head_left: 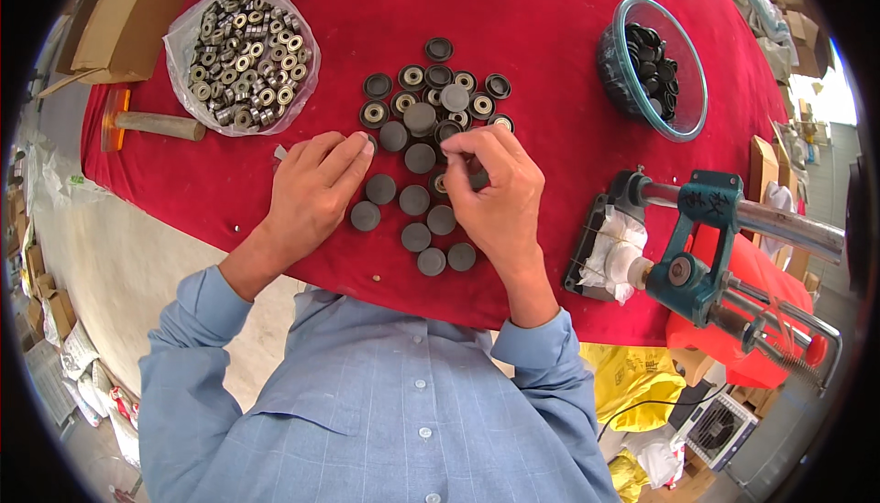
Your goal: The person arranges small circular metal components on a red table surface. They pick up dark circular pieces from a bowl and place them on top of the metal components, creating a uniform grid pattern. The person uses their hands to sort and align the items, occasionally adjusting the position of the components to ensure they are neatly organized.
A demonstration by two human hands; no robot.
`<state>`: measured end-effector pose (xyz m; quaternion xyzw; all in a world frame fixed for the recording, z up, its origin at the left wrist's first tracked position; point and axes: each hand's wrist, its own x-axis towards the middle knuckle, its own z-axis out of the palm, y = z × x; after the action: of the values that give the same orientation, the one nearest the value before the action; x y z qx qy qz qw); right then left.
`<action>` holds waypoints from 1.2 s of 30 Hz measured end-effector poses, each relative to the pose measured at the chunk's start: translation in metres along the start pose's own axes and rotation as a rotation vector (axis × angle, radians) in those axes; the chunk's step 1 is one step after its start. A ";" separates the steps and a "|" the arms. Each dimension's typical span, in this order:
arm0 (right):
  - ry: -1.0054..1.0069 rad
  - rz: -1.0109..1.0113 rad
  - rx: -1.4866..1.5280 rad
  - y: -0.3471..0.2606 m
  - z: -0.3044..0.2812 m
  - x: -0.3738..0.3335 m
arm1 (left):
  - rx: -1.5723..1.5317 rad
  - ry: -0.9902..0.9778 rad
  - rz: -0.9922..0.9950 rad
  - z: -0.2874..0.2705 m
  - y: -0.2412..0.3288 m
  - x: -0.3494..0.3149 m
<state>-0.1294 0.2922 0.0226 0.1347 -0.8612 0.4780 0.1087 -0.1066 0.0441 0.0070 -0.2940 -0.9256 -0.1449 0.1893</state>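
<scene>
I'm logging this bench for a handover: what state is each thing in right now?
Left hand: flat on the cloth, fingertips at a grey disc.
Right hand: fingers pinched shut on a small part, too hidden to identify.
Grey discs: laid flat, loosely clustered.
Bag: open, full of bearings.
Glass bowl: upright, partly filled with black caps.
Press: unused, handle untouched.
Mallet: lying on its side.

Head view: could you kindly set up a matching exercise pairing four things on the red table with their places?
Things:
1. plastic bag of bearings
2. glass bowl of dark caps
3. teal hand press
4. mallet

Places:
A. far right of the table
B. near right edge
C. far left
D. left edge, just below the bag

Pairs: 1-C, 2-A, 3-B, 4-D
</scene>
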 end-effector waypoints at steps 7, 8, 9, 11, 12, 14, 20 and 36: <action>0.004 -0.013 -0.089 0.007 0.000 0.000 | -0.068 0.032 -0.036 0.005 -0.001 -0.002; -0.002 -0.020 -0.116 0.006 0.001 0.003 | -0.073 0.032 -0.046 0.004 0.000 -0.002; -0.041 -0.066 -0.178 0.003 0.001 0.005 | -0.079 0.032 -0.055 0.002 0.001 -0.002; -0.116 -0.158 -0.306 -0.001 0.000 0.010 | -0.101 0.036 -0.078 0.001 0.003 -0.001; -0.135 -0.190 -0.347 -0.003 0.001 0.009 | -0.118 0.039 -0.090 0.001 0.003 0.000; -0.173 -0.251 -0.429 -0.009 0.006 0.004 | -0.146 0.036 -0.111 0.000 0.003 0.001; -0.152 -0.272 -0.369 0.003 0.022 -0.006 | -0.196 0.060 -0.134 0.006 0.003 0.015; -0.071 -0.386 -0.618 -0.002 0.028 -0.035 | -0.144 0.032 0.050 0.022 -0.007 0.029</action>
<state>-0.0973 0.2722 -0.0018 0.2720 -0.9269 0.1607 0.2025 -0.1390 0.0610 -0.0007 -0.3278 -0.9019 -0.2110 0.1859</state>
